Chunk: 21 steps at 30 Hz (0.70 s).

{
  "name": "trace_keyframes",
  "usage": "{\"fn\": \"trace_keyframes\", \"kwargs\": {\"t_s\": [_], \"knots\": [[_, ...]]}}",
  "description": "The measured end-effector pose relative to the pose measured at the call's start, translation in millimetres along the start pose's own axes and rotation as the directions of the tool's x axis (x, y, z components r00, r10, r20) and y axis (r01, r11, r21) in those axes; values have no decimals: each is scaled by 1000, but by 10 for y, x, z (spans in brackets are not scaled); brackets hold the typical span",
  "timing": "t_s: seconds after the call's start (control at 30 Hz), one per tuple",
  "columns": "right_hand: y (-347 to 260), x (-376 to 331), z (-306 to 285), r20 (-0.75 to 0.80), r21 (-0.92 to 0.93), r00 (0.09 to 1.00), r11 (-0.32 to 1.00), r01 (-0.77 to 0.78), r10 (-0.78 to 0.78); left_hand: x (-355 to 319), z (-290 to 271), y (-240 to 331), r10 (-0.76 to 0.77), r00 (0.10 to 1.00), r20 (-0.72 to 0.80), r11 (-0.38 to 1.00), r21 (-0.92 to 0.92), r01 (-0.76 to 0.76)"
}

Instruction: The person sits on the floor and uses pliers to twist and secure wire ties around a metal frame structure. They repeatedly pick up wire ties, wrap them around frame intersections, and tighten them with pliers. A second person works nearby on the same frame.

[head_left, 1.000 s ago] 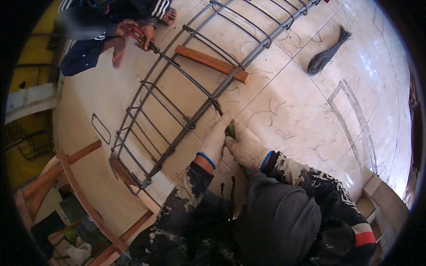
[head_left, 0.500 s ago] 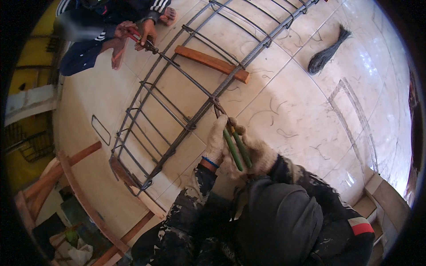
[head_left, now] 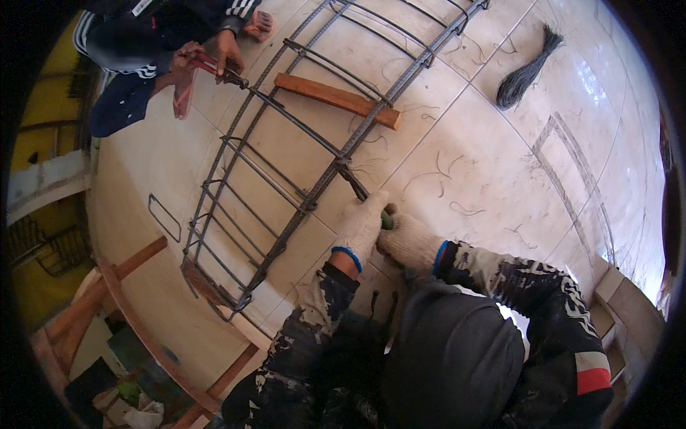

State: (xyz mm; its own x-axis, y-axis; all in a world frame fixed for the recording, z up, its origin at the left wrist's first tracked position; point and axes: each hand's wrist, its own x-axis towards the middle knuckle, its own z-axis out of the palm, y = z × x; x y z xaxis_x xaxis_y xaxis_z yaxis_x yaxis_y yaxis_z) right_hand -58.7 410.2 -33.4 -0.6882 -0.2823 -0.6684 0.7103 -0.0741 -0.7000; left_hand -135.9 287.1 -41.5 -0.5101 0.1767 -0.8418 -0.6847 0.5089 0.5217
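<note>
Both my hands wear pale knit gloves with blue cuffs and are closed around green-handled pincers (head_left: 359, 187). My left hand (head_left: 359, 227) wraps the handles nearer the jaws, while my right hand (head_left: 409, 237) grips beside it; a bit of green handle shows between them. The pincers' jaws meet the near long bar of a steel rebar cage (head_left: 304, 130), where a cross stirrup joins it. Any tie wire in the jaws is too small to make out. Across the cage, a co-worker's hands hold red-handled pliers (head_left: 214, 66) at the stirrup's other end.
A wooden block (head_left: 336, 100) lies under the cage, and another timber piece (head_left: 204, 282) sits at its near end. To the right lies a bundle of dark tie wire (head_left: 529, 71). Loose wire bits litter the tiles. A loose stirrup (head_left: 164, 218) and wooden framing (head_left: 146, 332) are at left.
My hands have closed over the pincers' handles, which are now mostly covered. The right elbow has swung outward. The co-worker's pliers remain at the far end of the stirrup.
</note>
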Motion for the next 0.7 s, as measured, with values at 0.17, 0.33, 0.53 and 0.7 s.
{"fn": "trace_keyframes", "kwargs": {"t_s": [0.17,0.33,0.53,0.7], "knots": [[382,-41,-69,314,795,929,590,-144,-197,112,-145,-209,6,985,174,963,-267,41],[711,165,275,316,940,850,20,-340,-422,201,-315,-151,-29,838,545,845,-435,312],[193,5,44,130,441,981,878,-189,145,35,-238,-64,11,985,173,945,-324,46],[164,-36,48,107,446,994,894,-43,-5,125,-90,-80,-42,993,110,971,-229,67]]}}
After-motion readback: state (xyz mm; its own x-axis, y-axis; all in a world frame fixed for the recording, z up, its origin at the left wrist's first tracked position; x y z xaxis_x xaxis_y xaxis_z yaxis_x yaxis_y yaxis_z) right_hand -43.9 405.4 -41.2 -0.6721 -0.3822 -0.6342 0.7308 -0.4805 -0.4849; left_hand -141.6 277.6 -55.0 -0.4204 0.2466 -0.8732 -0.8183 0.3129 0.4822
